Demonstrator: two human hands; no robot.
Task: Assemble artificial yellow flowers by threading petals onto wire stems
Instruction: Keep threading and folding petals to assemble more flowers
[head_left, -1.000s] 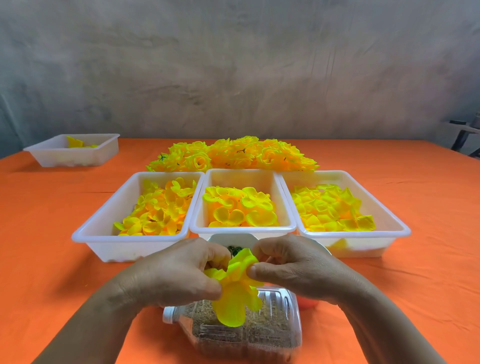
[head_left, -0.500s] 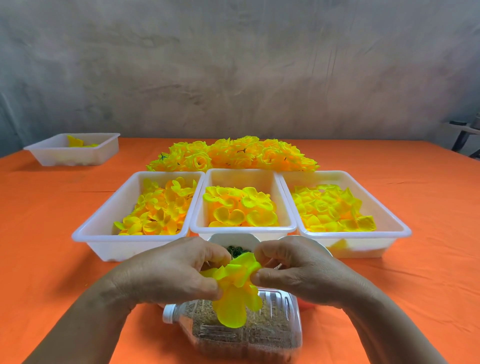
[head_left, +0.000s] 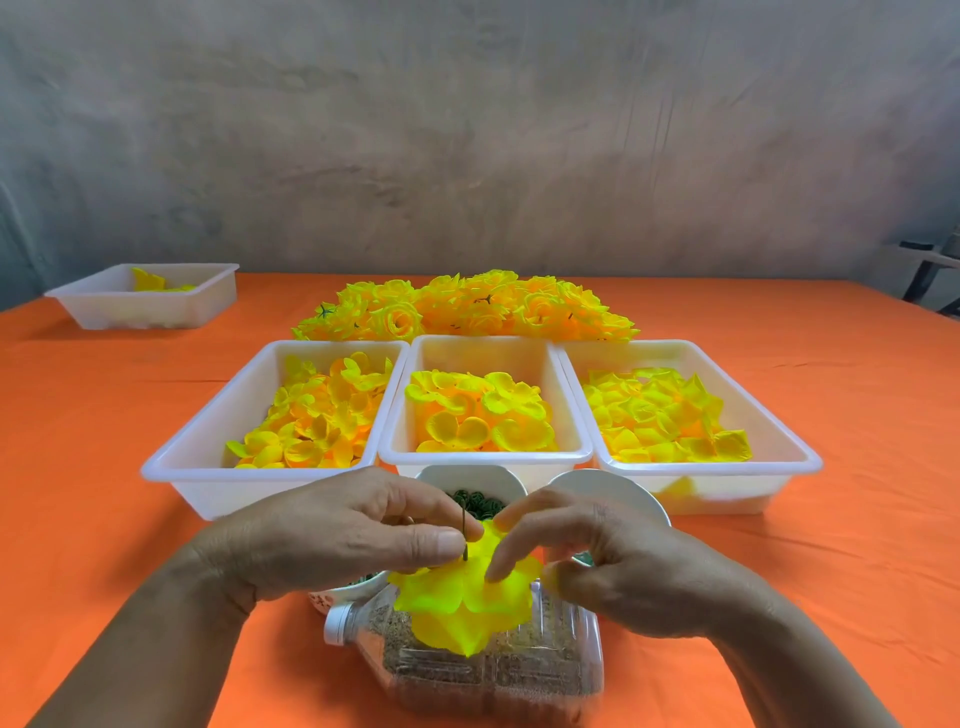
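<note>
Threading step: your left hand (head_left: 363, 535) pinches the wire stem (head_left: 463, 532), and your right hand (head_left: 618, 566) pinches the yellow petal layer (head_left: 457, 605), already on the stem, above the plastic bottle (head_left: 545, 670). Next: seat it squarely.

Illumination is bright, even and diffuse, leaving soft, short shadows beside the white trays (head_left: 218, 493) on the orange desk (head_left: 78, 467). The yellow petals (head_left: 457, 608) nearest the camera read oversaturated, almost glowing. Wide-angle bowing bends the desk's far edge; detail is mildly soft.
</note>
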